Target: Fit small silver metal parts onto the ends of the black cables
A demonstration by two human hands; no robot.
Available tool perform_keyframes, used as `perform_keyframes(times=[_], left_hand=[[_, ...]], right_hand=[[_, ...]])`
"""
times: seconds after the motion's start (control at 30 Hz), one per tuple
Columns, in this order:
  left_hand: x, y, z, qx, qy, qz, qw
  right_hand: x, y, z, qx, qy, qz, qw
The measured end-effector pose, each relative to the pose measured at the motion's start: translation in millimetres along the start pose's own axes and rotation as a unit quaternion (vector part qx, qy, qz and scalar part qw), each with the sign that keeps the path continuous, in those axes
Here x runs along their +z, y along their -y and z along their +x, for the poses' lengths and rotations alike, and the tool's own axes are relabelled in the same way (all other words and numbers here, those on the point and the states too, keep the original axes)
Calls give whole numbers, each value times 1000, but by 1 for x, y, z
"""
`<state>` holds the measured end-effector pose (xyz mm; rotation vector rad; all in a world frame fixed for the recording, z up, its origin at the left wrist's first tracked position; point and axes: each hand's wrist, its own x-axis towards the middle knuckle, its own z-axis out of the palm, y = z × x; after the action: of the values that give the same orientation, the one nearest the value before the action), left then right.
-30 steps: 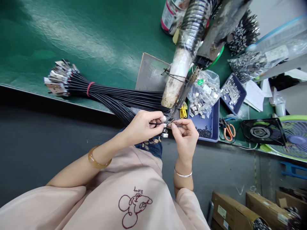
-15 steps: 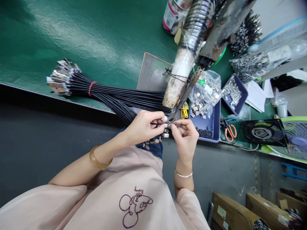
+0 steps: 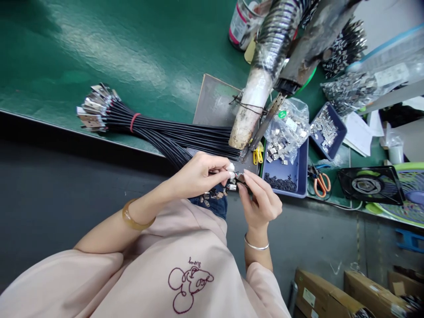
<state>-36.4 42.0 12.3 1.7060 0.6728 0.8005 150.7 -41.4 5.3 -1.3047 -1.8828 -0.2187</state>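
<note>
My left hand (image 3: 202, 176), with white covers on its fingertips, pinches the end of a black cable in front of the bench. Close beside it, my right hand (image 3: 261, 201) has its thumb and fingers closed on a small metal connector shell (image 3: 240, 177) at that end. How far the shell sits over the wires is too small to tell. Behind the hands lies a bundle of black cables (image 3: 172, 128), tied with a red band (image 3: 135, 123) and ending in metal connectors (image 3: 94, 108) at the left. More cable ends with metal connectors (image 3: 215, 194) hang below my left hand.
A white-tipped extraction hose (image 3: 243, 126) and a metal arm (image 3: 268, 119) reach down just behind my hands. To the right are a blue tray (image 3: 301, 176) of metal shells and black pieces, a smaller tray (image 3: 341, 132), orange-handled scissors (image 3: 321, 183) and a black fan (image 3: 367, 184).
My right hand has shifted slightly right and down, its fingers now straighter along the shell. The left hand keeps its pinch. The whole view has slid a little.
</note>
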Motion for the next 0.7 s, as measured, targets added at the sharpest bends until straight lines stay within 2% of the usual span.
perform_keyframes(times=[0.07, 0.13, 0.23, 0.3, 0.33, 0.4, 0.47, 0.57, 0.63, 0.7], left_hand=[[-2, -1, -1, -6, 9, -16, 1000], [-3, -2, -1, -1, 9, -16, 1000], [-5, -4, -2, 28, 12, 3, 1000], [-5, -5, -3, 35, 20, 9, 999], [-4, -5, -4, 32, 20, 10, 999], [-1, -6, -4, 16, 10, 5, 1000], [3, -6, -4, -5, -8, -10, 1000], [9, -7, -2, -32, -36, -34, 998], [13, -7, 0, -38, -59, -36, 997], [16, -6, 3, -39, -82, -30, 995]], right_hand=[[2, 2, -2, -6, 0, 13, 1000], [5, 4, -3, 38, -7, 46, 998], [6, 8, 1, 201, 3, 134, 970], [4, 10, 7, 290, 50, 197, 935], [2, 10, 11, 311, 72, 211, 924], [-3, 11, 17, 309, 70, 183, 931], [-9, 13, 20, 288, -7, 121, 950], [-14, 18, 17, 272, -130, 116, 946], [-12, 20, 12, 262, -146, 133, 945], [-5, 20, 7, 241, -108, 122, 957]])
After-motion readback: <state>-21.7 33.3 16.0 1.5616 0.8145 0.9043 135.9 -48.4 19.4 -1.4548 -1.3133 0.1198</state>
